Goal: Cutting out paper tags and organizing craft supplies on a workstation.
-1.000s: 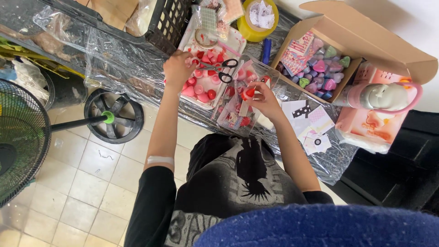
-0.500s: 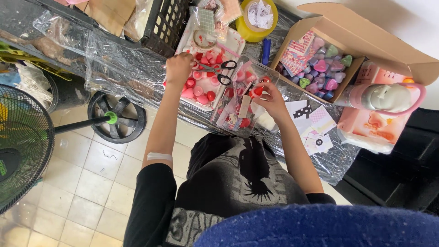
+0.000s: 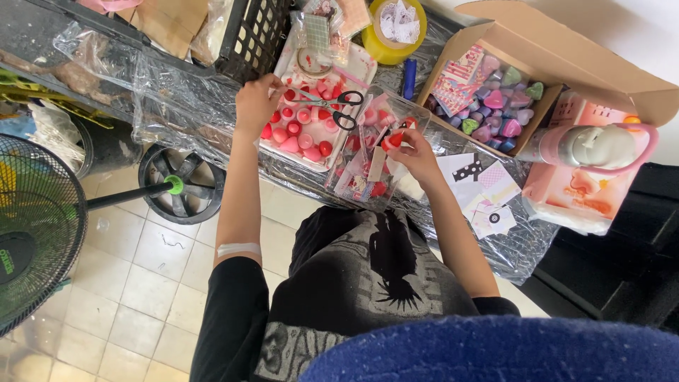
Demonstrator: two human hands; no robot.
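Red and pink caps (image 3: 300,134) fill a white tray (image 3: 368,71) just above the middle of the frame, on a table covered in clear plastic sheeting (image 3: 177,106).

At the far left a standing fan (image 3: 35,233) leans over the tiled floor (image 3: 141,283), its round base (image 3: 180,184) below the table edge. Further right, at the top, sits a black crate (image 3: 254,35).

The left hand (image 3: 256,105) rests at the tray's left edge, fingers curled together near the caps; whether it grips one I cannot tell. Black-handled scissors (image 3: 332,106) lie across the tray just right of that hand. Above them stands a yellow tub (image 3: 392,32), and a blue tube (image 3: 409,78) lies just right of the tray.

The right hand (image 3: 417,155), at centre frame, pinches a small red piece (image 3: 394,139) between its fingertips, holding it over a clear plastic container (image 3: 375,152) of mixed red and pink bits.

Right of that hand, small patterned cards (image 3: 484,191) are spread on the sheeting. In the upper right an open cardboard box (image 3: 566,42) holds pastel heart shapes (image 3: 506,106). At the far right a pink bottle (image 3: 594,145) with a loop handle lies on a pink box (image 3: 573,191).
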